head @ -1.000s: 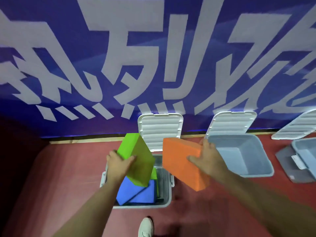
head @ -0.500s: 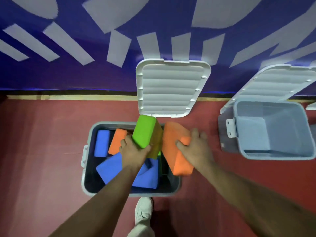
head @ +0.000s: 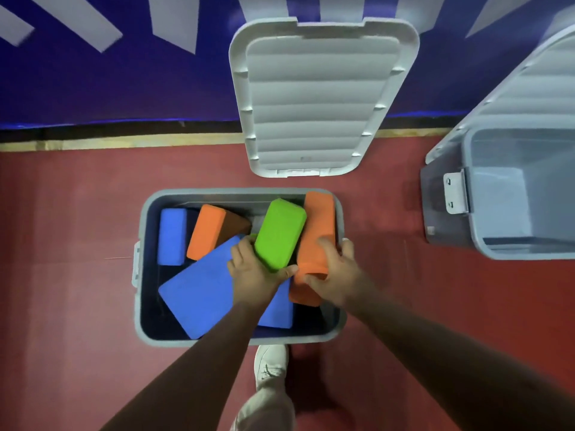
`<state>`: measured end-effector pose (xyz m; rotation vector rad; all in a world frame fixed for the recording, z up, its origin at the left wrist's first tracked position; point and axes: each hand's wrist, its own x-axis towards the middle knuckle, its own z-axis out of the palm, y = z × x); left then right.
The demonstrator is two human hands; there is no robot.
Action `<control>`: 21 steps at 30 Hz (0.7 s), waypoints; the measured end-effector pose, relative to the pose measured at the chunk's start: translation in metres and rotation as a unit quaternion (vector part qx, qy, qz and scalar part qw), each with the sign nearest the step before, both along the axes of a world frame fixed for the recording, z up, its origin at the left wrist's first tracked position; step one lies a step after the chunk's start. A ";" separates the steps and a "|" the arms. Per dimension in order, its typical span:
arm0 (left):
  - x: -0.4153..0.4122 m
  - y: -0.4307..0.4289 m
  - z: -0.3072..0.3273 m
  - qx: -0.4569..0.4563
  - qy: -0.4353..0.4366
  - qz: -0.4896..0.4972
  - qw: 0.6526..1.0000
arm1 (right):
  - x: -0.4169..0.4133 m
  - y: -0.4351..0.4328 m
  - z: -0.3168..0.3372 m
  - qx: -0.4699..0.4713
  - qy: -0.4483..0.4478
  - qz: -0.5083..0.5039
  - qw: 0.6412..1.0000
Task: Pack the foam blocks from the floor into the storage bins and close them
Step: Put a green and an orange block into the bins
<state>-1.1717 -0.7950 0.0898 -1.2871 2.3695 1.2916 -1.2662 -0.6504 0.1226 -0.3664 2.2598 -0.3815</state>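
A grey storage bin point(head: 140, 275) stands open on the red floor right below me. My left hand point(head: 255, 272) grips a green foam block point(head: 280, 233) by its near end, tilted upright inside the bin. My right hand point(head: 333, 272) holds an orange foam block point(head: 317, 225) standing along the bin's right wall. In the bin lie a large blue block point(head: 199, 290), a small blue block point(head: 171, 236) and another orange block point(head: 208, 231). The bin's white lid point(head: 317, 98) leans open against the wall behind it.
A second grey bin point(head: 522, 194) with nothing visible inside stands to the right, its lid point(head: 529, 82) open. A blue wall with white lettering point(head: 93, 73) runs along the back. My shoe point(head: 269, 365) is at the near edge of the first bin.
Both hands have lowered the green and orange blocks from above the bin down into it. The view has tipped downward and come closer to the bin.
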 end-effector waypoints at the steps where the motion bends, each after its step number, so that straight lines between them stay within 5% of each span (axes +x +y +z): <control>1: 0.002 -0.002 -0.001 0.004 -0.011 -0.020 1.000 | -0.002 0.002 -0.004 -0.001 -0.023 -0.011 1.000; 7: 0.020 -0.010 -0.018 0.113 -0.030 -0.089 0.989 | 0.000 0.012 -0.027 -0.036 -0.102 -0.084 0.991; 12: 0.011 0.001 -0.009 0.085 -0.076 -0.116 0.987 | -0.004 0.032 -0.022 -0.067 -0.173 -0.100 0.977; 16: -0.014 -0.003 0.037 0.066 -0.078 -0.094 0.990 | -0.022 0.045 0.025 -0.064 -0.085 -0.144 0.984; 21: -0.079 0.000 0.157 0.024 -0.011 -0.117 0.993 | -0.068 0.088 0.160 -0.045 0.017 -0.184 0.982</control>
